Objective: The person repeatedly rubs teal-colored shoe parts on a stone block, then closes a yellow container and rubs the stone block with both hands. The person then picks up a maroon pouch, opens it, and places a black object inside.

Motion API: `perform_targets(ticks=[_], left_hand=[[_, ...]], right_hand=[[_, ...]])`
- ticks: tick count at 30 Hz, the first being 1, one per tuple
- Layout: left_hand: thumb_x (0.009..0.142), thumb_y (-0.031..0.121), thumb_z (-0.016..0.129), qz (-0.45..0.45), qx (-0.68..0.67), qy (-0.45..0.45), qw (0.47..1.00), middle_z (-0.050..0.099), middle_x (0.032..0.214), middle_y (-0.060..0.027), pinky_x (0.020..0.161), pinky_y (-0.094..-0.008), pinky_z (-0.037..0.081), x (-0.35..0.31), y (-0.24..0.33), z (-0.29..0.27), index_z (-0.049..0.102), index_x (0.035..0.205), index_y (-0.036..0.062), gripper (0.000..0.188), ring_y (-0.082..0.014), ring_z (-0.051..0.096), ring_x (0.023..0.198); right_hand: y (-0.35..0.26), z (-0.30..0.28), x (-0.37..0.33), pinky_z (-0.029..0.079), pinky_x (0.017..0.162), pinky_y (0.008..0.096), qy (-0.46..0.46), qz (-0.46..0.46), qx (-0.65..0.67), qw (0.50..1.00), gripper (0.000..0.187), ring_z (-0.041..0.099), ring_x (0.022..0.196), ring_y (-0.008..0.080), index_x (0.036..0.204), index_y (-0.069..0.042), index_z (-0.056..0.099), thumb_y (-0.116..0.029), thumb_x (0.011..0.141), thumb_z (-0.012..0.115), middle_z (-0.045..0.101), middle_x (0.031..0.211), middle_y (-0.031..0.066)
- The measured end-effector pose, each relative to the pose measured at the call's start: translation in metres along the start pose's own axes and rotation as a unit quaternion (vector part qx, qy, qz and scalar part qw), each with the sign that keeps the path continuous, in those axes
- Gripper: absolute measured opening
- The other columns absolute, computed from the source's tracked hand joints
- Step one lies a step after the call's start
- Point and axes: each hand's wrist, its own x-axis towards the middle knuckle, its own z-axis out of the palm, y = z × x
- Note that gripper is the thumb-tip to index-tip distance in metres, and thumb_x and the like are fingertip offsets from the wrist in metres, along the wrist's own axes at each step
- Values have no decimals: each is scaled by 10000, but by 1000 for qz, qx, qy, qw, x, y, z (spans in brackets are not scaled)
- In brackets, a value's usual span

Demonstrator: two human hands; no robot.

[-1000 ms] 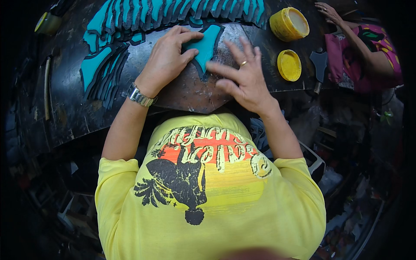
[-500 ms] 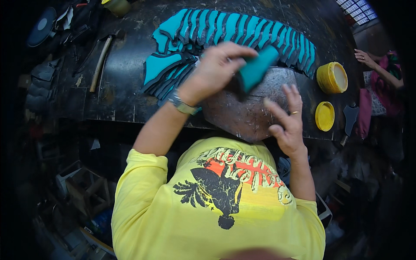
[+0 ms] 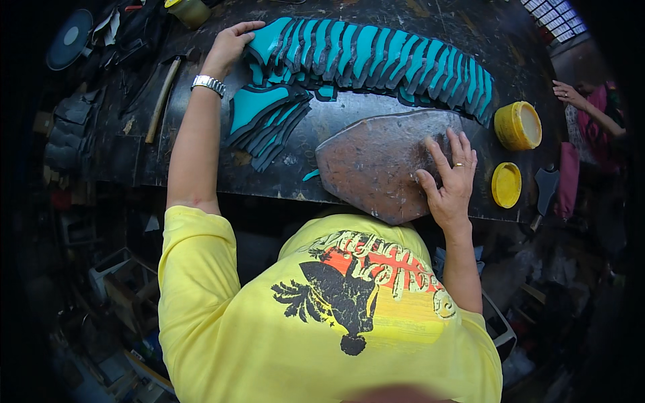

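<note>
The left hand (image 3: 236,46), at upper left, has its fingers stretched to the edge of the end teal cut piece (image 3: 271,39) in an overlapping row (image 3: 363,55) across the upper centre; whether that grip pinches it, I cannot tell. The right hand's (image 3: 451,176) grip is spread wide, holding nothing, over the right part of the brown board (image 3: 369,164). The piece looks light, thin and flexible, best taken by its dark rim. A narrow strip of surface (image 3: 149,158) separates row from board, whose lower tip juts past the near edge. The yellow tub (image 3: 517,125) crowds the row's right end.
</note>
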Motion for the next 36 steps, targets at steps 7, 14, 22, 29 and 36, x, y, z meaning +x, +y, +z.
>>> perform_targets(ticks=[7,14,22,29,36], left_hand=[[853,262,785,209,325,70,920,646,1242,-97,956,-377,514,-56,26,-3,710,1260,197,419,-259,636,1119],[803,286,836,46,340,-67,937,664,1184,-86,926,-372,498,-136,36,-9,699,1251,103,502,-255,628,1079],[760,316,858,93,305,-114,941,643,1225,-115,941,-384,489,-142,39,-15,681,1248,65,577,-302,625,1121],[661,150,868,109,284,-102,947,609,1245,-112,952,-366,463,-152,43,-9,635,1232,29,628,-289,601,1140],[752,76,829,64,316,-36,946,636,1076,-89,904,-310,470,-161,58,0,608,1073,11,396,-199,604,991]], right_hand=[[0,1,0,191,1172,624,-7,2,1,1000,529,323,1461,387,1380,-236,637,-508,926,650,441,1534,136],[5,-5,4,252,1177,532,18,5,108,994,432,396,1413,375,1327,-164,673,-380,953,654,511,1464,146],[86,-82,36,430,1046,390,181,46,69,980,255,585,1189,286,1179,-80,751,-206,988,638,652,1212,153],[174,-117,67,329,1133,502,68,181,-216,957,488,486,1357,346,1139,-159,785,-551,989,536,620,1377,160],[158,-119,65,342,1067,531,187,156,-244,939,524,515,1288,342,1174,-145,763,-576,979,539,629,1301,170]])
